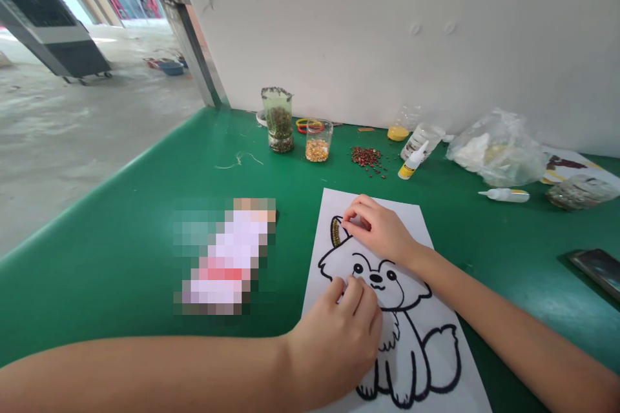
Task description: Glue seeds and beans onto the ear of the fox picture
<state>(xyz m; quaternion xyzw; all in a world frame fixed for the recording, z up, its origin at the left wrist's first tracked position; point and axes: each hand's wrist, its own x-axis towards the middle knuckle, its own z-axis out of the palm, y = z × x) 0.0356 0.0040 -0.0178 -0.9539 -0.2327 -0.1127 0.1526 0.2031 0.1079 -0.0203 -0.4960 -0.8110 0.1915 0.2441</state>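
A white sheet of paper (314,251) with a black-outlined drawing of a fox-like animal lies in front of me. Small greenish-brown grains (335,232) line the inside of its left ear. My right hand (380,226) rests on the top of the drawing, thumb and index finger pinched together beside that ear. Anything between those fingertips is too small to make out. Lower down, my left hand (341,329) lies over the animal's face and chest with its fingers curled in. Whatever it may hold is hidden.
Along the back stand a green cup of dark grains (279,122), a cup of corn kernels (318,148), a pile of red beans (367,157), a glue bottle (413,162) and a plastic bag (498,148). Left lies a blurred-out flat object (232,258); right, a phone (598,271).
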